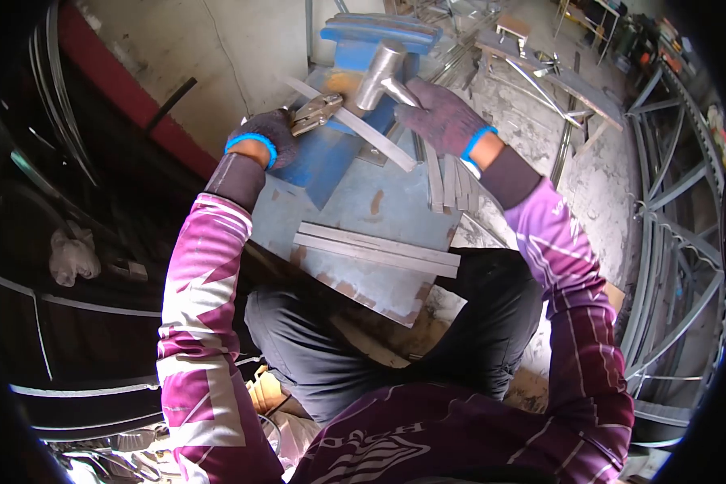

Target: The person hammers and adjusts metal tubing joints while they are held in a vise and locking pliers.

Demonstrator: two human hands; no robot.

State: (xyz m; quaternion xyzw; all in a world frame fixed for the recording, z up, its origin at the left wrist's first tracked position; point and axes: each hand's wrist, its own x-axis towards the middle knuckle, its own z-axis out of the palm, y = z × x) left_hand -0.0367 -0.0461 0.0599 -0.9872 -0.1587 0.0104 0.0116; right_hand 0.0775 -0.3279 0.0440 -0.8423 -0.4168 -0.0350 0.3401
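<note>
My gloved left hand [268, 135] is wrapped round a pair of locking pliers [316, 114], whose jaws meet a flat metal bar [379, 143]. The bar lies slantwise across a blue steel beam [331, 165]. In my gloved right hand [445, 117] is a metal hammer [381, 74], gripped by its handle, with the big cylindrical head over the beam close to the bar. Nearer my knees, two flat metal strips [377, 248] lie side by side on a worn grey metal sheet [371, 206].
Several short flat bars [452, 185] lie together at the sheet's right edge. A low wooden bench [569, 81] stands farther back on the right. Welded metal frames [678, 210] line the far right side. On the left hangs a dark panel beside a crumpled plastic bag [74, 254].
</note>
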